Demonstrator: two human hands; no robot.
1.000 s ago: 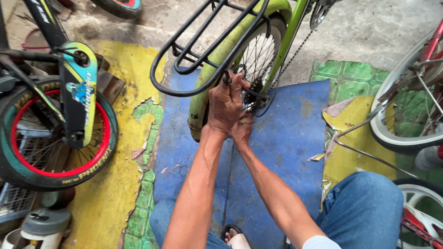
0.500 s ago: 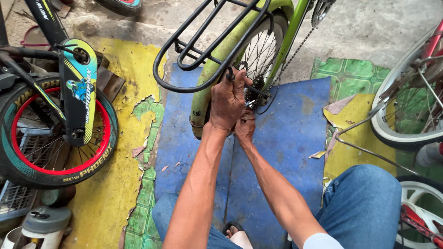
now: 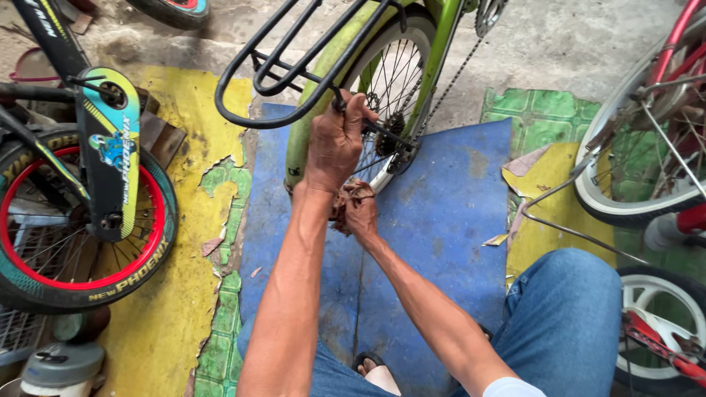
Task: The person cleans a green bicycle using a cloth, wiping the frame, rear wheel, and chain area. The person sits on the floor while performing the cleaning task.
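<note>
A green bicycle stands before me with its rear wheel (image 3: 393, 81) on a blue mat (image 3: 448, 220). My left hand (image 3: 334, 140) is closed around a black strut of the rear rack (image 3: 287, 66), close to the wheel hub. My right hand (image 3: 358, 209) sits just below the left, near the bottom of the wheel, clutching a brownish rag. The chain (image 3: 452, 73) runs up to the right of the wheel.
A small bike with a red-rimmed wheel (image 3: 81, 220) stands at left on yellow flooring. A red bike's white-tyred wheel (image 3: 647, 147) is at right. My knee in jeans (image 3: 566, 323) is at lower right, and a grey canister (image 3: 62, 367) at bottom left.
My left hand stays on the rack strut. My right hand has dropped a little below it, with the rag now visible.
</note>
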